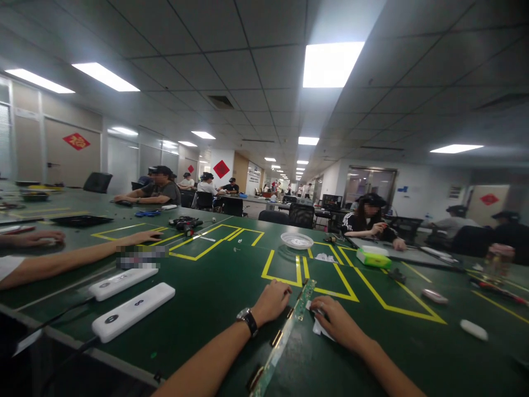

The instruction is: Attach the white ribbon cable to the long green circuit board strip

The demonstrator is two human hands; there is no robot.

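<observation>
A long, narrow green circuit board (285,342) lies lengthwise on the table in front of me, with several dark and gold-coloured parts along its left side. My left hand (270,302), a watch on its wrist, rests left of the board's far end. Its fingers are curled toward the board, and whatever they hold, if anything, is hidden. On the other side, my right hand (335,318) is closed on a crumpled white tissue (321,328), with fingertips close to the board's right edge.
Yellow tape outlines mark the green table (198,320). Two white power strips (134,311) lie left. Ahead are a clear round dish (296,240), crumpled white paper (325,257) and a green-white box (373,257). A co-worker's arm (78,256) reaches in from the left; other people sit beyond.
</observation>
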